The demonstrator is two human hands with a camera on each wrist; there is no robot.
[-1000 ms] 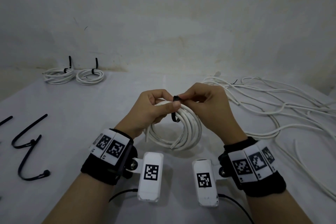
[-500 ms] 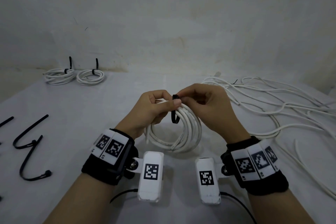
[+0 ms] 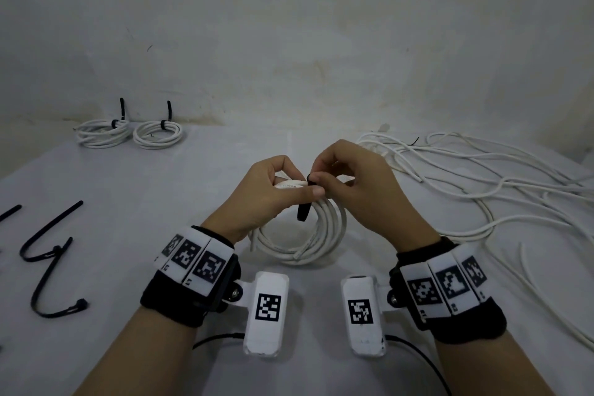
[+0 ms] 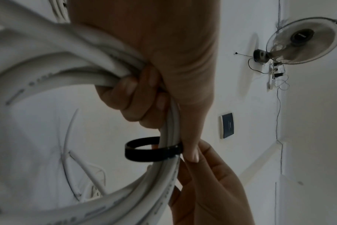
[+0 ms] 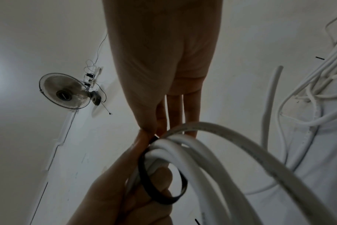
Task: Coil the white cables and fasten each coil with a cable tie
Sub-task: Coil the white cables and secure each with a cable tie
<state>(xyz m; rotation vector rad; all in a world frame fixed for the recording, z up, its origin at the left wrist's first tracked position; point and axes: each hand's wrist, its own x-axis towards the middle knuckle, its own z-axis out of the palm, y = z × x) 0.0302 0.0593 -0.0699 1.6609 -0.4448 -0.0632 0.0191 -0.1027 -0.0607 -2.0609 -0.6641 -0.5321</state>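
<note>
A plain room in a home or small workroom, set up for recording: a white-covered table [image 3: 193,190] against a stained, bare plaster wall [image 3: 289,42] beyond the hands. Above the left hand [image 4: 164,60], a wall fan [image 4: 302,41] with loose wiring and a dark switch plate [image 4: 228,125].

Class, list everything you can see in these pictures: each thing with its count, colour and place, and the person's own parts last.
Coil in hand: one, white, centre, held over the table.
Cable tie: one, black, looped loosely round that coil.
Finished coils: two, white, black-tied, far left.
Loose cables: several, white, tangled at right.
Spare ties: a few, black, near left.
Table: one, white.
Fan: one, on the wall.
Left hand: holds the coil.
Right hand: pinches the tie.
</note>
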